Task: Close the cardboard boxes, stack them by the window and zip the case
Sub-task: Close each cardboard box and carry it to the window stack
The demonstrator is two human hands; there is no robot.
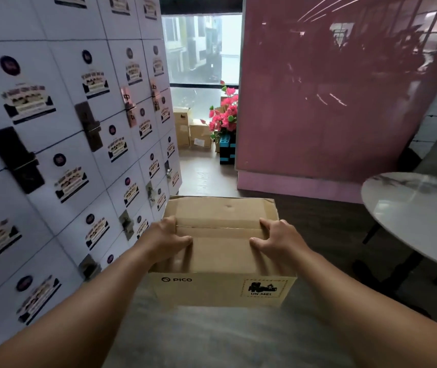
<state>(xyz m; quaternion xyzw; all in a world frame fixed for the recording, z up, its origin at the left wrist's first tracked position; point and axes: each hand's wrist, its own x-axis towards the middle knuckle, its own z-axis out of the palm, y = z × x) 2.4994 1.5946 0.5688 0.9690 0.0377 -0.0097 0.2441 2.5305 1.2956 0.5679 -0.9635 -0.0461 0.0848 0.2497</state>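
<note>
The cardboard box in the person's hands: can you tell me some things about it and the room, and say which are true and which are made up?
1. Both hands, left hand and right hand, grip the PICO cardboard box. True.
2. The box's top flaps stand wide open. False: they lie folded shut.
3. More cardboard boxes sit by the window ahead. True.
4. The flowers near the window are yellow. False: they are pink.
5. A round table stands on the person's left. False: it is on the right.
</note>
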